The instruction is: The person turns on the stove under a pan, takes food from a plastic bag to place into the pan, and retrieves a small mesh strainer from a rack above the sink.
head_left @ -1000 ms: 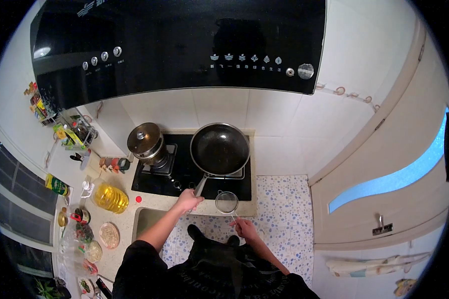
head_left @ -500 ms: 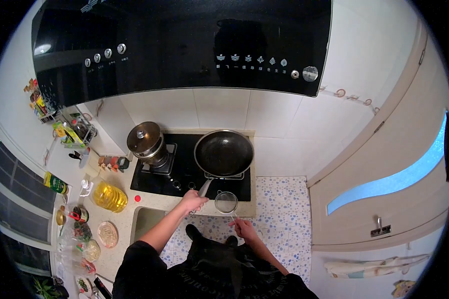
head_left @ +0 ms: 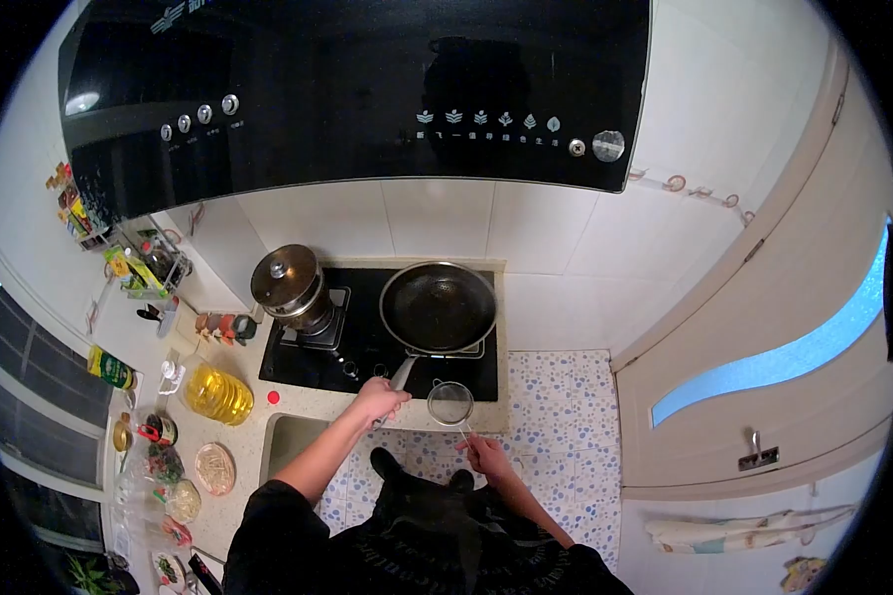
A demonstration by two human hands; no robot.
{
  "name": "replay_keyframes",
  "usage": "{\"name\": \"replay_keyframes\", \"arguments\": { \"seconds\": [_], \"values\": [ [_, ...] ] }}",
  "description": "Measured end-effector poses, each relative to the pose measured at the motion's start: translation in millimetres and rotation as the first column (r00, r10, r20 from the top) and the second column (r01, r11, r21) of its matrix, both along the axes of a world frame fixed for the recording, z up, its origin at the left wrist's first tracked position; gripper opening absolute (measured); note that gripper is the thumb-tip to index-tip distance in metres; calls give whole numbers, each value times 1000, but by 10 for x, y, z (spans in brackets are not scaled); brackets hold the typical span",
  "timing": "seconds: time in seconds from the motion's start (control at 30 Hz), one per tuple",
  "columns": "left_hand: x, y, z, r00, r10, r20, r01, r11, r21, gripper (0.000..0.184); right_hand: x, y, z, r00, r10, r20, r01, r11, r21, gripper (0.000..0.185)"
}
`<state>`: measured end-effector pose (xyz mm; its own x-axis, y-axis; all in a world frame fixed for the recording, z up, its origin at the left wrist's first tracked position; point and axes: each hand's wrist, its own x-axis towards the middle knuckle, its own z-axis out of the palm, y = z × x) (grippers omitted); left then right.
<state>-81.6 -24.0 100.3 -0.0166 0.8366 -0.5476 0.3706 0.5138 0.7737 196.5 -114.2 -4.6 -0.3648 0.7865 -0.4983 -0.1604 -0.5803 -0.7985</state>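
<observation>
My left hand (head_left: 380, 399) is closed round the handle of a dark wok (head_left: 438, 307), which sits over the right side of the black stove (head_left: 367, 358). Oil or liquid glints faintly on the wok's inner surface. In my right hand (head_left: 487, 454) is the thin handle of a small round mesh strainer (head_left: 450, 404), level above the counter's front edge, to the right of my left hand. A lidded steel pot (head_left: 293, 288) stands on the left burner.
The range hood (head_left: 357, 94) hangs over the stove. A yellow oil bottle (head_left: 218, 393), jars, bagged food and a plate (head_left: 215, 468) line the left counter. The sink (head_left: 295, 440) lies left of my left arm; a door (head_left: 764, 347) stands at right.
The wok has moved slightly back and forth with my left hand, dipping toward the front and then shifting a little left. My right hand keeps the strainer nearly still.
</observation>
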Motion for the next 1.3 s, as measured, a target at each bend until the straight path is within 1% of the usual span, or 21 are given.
{"name": "replay_keyframes", "arguments": {
  "seconds": [0.1,0.2,0.3,0.4,0.47,0.5,0.6,0.7,0.83,0.9,1.0,1.1,1.2,1.3],
  "values": [
    [43,-13,152,1000,25,1,-25,999,-31,26,6,-6,-27,1000,-1,7,1,1000,2,48],
    [28,-9,99,999,24,24,-23,999,-36,26,4,-9,2,1000,-2,18,2,1000,4,48],
    [56,-46,143,995,54,85,-49,997,-63,24,-4,-7,11,1000,-8,13,8,1000,6,48],
    [58,-68,-7,988,69,135,-59,996,-73,23,-5,-1,-18,1000,-6,-9,6,1000,-4,48],
    [29,-63,-251,976,83,201,-73,996,-57,20,-3,0,-15,1000,-9,-15,8,1000,-15,49],
    [37,-70,-248,968,90,235,-81,995,-50,19,-7,-2,11,1000,-13,-13,13,1000,-20,49],
    [88,-134,-207,973,76,218,-67,997,-45,17,-9,4,11,1000,-7,-10,6,1000,-13,49],
    [110,-154,-300,957,59,286,-54,998,-23,16,-12,-3,11,1000,-3,-3,3,1000,6,49],
    [131,-152,-414,979,31,202,-42,998,46,18,3,9,-29,1000,26,13,-27,999,32,47],
    [148,-146,-409,989,12,145,-25,996,89,19,8,11,-35,1000,14,12,-14,1000,28,47],
    [185,-145,-315,1000,26,13,-27,989,147,23,13,11,-37,1000,3,2,-3,1000,27,47],
    [146,-80,-267,980,-23,-200,57,984,167,27,21,2,-39,1000,-6,5,6,1000,27,47],
    [187,-76,60,982,4,-191,16,995,101,28,20,13,-39,1000,-2,18,2,999,32,47],
    [94,-20,11,979,-22,-202,36,997,67,29,23,23,-32,1000,4,13,-4,1000,21,48]
  ]
}}
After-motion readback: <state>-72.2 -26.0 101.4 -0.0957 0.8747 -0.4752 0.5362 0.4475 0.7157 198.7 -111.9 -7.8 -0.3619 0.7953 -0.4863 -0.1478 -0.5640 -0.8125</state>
